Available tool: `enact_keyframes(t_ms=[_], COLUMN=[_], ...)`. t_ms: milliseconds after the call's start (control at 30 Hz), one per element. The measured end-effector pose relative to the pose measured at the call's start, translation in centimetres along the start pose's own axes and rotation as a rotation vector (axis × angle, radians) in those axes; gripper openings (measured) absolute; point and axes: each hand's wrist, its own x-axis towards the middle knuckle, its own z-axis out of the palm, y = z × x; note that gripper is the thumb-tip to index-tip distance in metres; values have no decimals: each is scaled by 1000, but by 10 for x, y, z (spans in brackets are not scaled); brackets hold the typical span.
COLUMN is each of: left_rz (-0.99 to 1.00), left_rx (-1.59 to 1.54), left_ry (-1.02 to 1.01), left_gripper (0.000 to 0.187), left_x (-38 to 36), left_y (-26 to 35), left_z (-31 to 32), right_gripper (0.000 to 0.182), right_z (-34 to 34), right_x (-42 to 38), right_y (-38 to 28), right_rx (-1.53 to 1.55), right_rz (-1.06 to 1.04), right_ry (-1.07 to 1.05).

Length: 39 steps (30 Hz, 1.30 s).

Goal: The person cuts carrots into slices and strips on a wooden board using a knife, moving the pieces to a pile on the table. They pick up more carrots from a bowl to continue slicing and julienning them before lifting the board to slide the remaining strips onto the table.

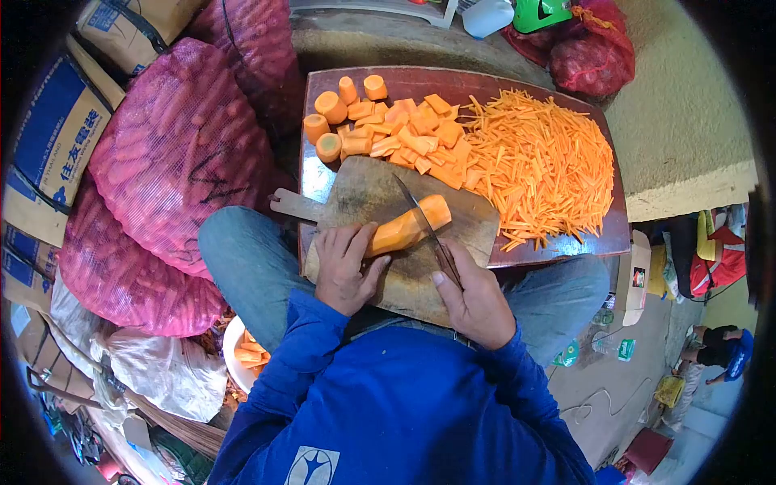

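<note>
My left hand (346, 267) is closed on the near-left end of a peeled carrot (398, 234), which lies slantwise on a worn wooden cutting board (356, 184). In my right hand (475, 297) is a knife (427, 223); its dark blade crosses over the carrot near the far-right end. Beyond the board, carrot chunks and slabs (420, 133) lie on a dark red table (471, 78), with a large heap of thin carrot sticks (548, 166) to the right. Several short carrot pieces (330, 107) stand at the table's left.
Pink mesh sacks (182, 153) crowd the left side beside cardboard boxes (56, 137). A white basin (235, 356) with carrots sits at lower left. Another mesh bag (594, 61) rests beyond the table. Far right, a person in blue (735, 356) is visible.
</note>
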Motion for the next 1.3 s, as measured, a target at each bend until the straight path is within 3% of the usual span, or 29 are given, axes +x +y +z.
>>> enact_keyframes(t_ms=[200, 300, 667, 1300], left_rz=[-21, 2, 233, 202], left_rx=[-43, -216, -215, -224], left_ry=[17, 79, 41, 34], left_gripper=[68, 76, 92, 91], left_x=[6, 21, 58, 55], left_y=[5, 18, 18, 15], left_z=[-4, -11, 3, 14], right_gripper=[45, 44, 44, 44], right_z=[1, 3, 0, 10], right_x=[-1, -1, -5, -8], right_y=[5, 8, 5, 22], right_rx=[-18, -17, 19, 204], right_rz=[-55, -105, -32, -157], right_ry=[10, 54, 17, 123])
